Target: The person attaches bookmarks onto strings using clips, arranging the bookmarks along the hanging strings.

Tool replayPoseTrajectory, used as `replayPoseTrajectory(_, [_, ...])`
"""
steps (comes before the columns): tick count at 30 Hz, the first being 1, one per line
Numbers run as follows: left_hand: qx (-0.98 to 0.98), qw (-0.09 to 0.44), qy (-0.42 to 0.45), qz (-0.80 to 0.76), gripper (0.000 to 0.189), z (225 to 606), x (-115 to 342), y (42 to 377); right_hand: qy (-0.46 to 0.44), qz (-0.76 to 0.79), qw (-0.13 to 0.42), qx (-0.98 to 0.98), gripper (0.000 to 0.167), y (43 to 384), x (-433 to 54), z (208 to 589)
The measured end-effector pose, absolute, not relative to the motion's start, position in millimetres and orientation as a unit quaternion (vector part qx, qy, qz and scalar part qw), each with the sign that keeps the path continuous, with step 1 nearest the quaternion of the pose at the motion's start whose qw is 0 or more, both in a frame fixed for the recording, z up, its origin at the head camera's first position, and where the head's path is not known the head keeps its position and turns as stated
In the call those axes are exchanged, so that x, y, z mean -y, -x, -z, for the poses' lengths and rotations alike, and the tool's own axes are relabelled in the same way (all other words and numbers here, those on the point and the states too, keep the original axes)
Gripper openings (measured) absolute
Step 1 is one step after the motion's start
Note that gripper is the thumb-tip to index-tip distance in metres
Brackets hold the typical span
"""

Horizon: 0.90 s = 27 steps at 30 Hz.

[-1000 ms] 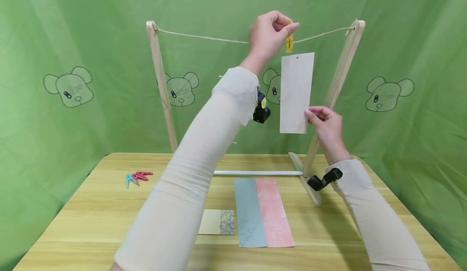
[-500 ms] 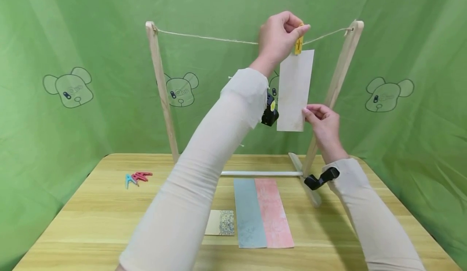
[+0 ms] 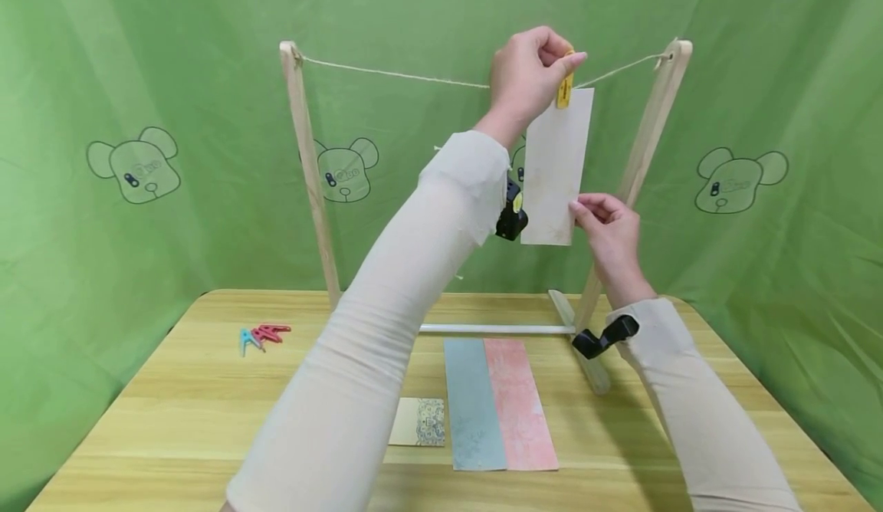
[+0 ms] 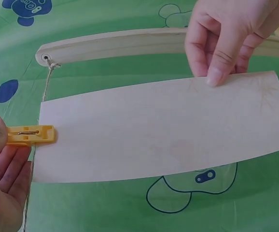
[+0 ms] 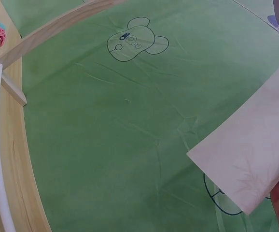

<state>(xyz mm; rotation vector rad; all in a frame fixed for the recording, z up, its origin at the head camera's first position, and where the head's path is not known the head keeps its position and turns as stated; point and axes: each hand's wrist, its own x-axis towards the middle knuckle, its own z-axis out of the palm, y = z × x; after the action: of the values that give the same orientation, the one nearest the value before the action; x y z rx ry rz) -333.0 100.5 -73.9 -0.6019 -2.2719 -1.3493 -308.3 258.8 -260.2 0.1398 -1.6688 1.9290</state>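
Note:
My left hand (image 3: 527,75) pinches a yellow clothespin (image 3: 564,92) at the string. In the left wrist view the clothespin (image 4: 35,135) overlaps the top edge of a long pale paper card (image 4: 159,130), and the string runs along that edge. The card (image 3: 557,171) hangs upright in the head view, its hole hidden behind the clothespin. My right hand (image 3: 610,240) pinches the card's right edge near the bottom between thumb and fingers. A faint plant print shows at the card's lower corner in the right wrist view.
A wooden frame (image 3: 310,175) holds the string (image 3: 393,75) between its posts, with a white bar (image 3: 497,329) low down. On the table lie a blue card (image 3: 474,405), a pink card (image 3: 520,405), a smaller patterned card (image 3: 417,421) and several clothespins (image 3: 265,334) at left.
My left hand has moved right with the clothespin, which now overlaps the card's top. The card has risen slightly, up to the string, with my right hand still pinching its edge.

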Motion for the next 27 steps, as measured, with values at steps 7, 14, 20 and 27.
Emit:
replayPoseTrajectory(7, [0.825,0.200,0.220,0.481,0.022,74.8,-98.9,333.7,-0.053,-0.711,0.297,0.635,0.011,308.9,-257.6,258.9])
replayPoseTrajectory(14, [0.823,0.148,0.220,0.503,0.029,74.0,-92.0,334.0,-0.043,-0.693,0.315,0.647,0.014,311.3,-259.4,258.2])
replayPoseTrajectory(20, [0.813,0.129,0.217,0.525,0.035,74.1,-87.8,333.2,-0.048,-0.700,0.308,0.643,0.013,313.7,-258.7,259.7])
replayPoseTrajectory(27, [0.794,0.146,0.224,0.545,0.043,78.9,-83.0,333.6,-0.050,-0.700,0.307,0.643,0.011,315.1,-255.3,262.0])
